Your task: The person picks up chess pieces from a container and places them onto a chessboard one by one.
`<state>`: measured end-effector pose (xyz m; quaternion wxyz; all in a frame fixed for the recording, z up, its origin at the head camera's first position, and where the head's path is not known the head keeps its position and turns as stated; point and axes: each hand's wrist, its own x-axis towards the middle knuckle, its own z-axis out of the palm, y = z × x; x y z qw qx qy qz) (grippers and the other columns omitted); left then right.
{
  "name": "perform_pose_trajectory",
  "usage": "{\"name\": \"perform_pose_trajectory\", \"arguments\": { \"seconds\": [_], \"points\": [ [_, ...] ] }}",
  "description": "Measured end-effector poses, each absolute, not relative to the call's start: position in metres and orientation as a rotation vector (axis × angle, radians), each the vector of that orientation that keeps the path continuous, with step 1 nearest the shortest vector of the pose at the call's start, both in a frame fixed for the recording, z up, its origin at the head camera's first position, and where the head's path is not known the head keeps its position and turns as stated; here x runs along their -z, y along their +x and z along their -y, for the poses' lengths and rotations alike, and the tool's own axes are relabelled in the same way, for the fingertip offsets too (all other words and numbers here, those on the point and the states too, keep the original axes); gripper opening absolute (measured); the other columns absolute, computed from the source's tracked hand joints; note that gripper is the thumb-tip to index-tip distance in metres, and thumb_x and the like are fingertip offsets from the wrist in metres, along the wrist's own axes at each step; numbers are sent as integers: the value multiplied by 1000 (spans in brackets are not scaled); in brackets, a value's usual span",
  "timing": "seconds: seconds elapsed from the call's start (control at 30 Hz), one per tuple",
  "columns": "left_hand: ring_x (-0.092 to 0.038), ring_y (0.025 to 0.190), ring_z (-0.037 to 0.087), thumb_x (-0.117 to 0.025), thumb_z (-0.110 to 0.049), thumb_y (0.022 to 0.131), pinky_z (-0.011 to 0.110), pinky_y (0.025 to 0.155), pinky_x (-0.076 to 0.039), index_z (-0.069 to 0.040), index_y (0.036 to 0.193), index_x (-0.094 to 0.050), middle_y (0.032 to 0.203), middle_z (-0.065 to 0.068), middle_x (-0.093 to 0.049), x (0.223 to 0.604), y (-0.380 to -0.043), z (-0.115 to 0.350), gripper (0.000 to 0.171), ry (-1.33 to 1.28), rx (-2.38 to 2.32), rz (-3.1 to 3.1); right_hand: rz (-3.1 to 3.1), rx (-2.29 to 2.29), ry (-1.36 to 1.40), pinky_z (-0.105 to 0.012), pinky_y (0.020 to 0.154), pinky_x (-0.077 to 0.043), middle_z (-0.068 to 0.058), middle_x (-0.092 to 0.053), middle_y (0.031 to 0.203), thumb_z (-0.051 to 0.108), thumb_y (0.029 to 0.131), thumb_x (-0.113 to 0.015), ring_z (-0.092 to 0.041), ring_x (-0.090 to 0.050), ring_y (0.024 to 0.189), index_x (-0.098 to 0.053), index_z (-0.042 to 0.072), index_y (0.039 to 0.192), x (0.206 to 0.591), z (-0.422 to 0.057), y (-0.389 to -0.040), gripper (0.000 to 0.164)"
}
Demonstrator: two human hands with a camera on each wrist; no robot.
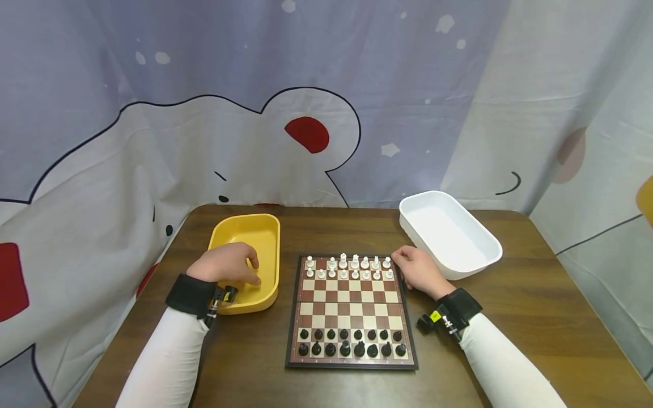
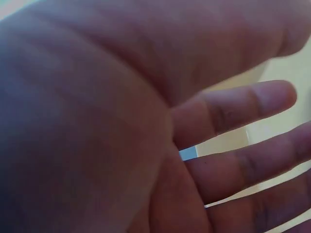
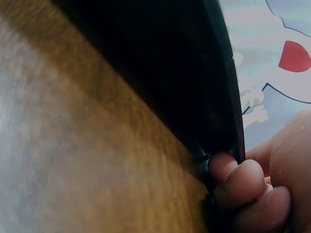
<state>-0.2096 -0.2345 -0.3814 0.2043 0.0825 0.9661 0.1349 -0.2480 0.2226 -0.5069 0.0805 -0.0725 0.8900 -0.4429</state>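
Note:
A folding magnetic-style chessboard (image 1: 350,309) lies on the table, with white chess pieces (image 1: 355,266) along its far side and black chess pieces (image 1: 344,348) along the near side. In the far white row, the second square from the left is bare. My right hand (image 1: 419,269) is at the board's far right corner. In the right wrist view its curled fingers (image 3: 245,182) pinch the dark board edge (image 3: 238,131). Over the yellow tray (image 1: 261,226) hovers my left hand (image 1: 227,263), its fingers loosely bent. Nothing shows in its palm in the left wrist view.
A white tray (image 1: 449,232) stands at the back right, just behind my right hand. The brown wooden table (image 1: 520,306) ends at a patterned curtain (image 1: 388,113) at the back. Both wrists wear black bands with small cameras.

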Motion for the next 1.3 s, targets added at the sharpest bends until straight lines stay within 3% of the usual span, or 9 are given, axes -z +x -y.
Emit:
{"name": "perform_pose_trajectory", "arguments": {
  "seconds": [0.23, 0.63, 0.93, 1.3],
  "points": [
    [-61, 81, 24, -96, -36, 85, 41, 72, -51, -10, 110, -79, 90, 2, -69, 383, -206, 233, 40, 232, -349, -2666, -2655, 1334, -228, -36, 51, -47, -3, -55, 61, 30, 118, -50, -20, -56, 45, -70, 1, 122, 508, -222, -249, 36],
    [-57, 59, 20, -100, -36, 74, 33, 56, -42, -14, 76, -72, 68, 1, -64, 385, -201, 233, 36, 127, -284, -2637, -2678, 1336, -258, -36, 49, -48, -3, -54, 55, 26, 117, -52, -19, -55, 41, -71, -1, 120, 510, -222, -251, 33],
    [-59, 62, 21, -96, -32, 68, 35, 57, -42, -14, 71, -70, 65, -1, -62, 385, -198, 233, 32, 126, -213, -2668, -2685, 1325, -251, -36, 50, -48, -2, -53, 56, 26, 117, -50, -19, -54, 42, -70, -1, 122, 509, -225, -250, 34],
    [-56, 62, 23, -90, -25, 71, 35, 58, -40, -12, 70, -71, 65, 1, -59, 389, -199, 233, 23, 123, -173, -2633, -2658, 1330, -245, -37, 51, -49, -3, -53, 56, 26, 117, -50, -20, -55, 43, -70, -1, 122, 509, -224, -250, 34]
  ]
}}
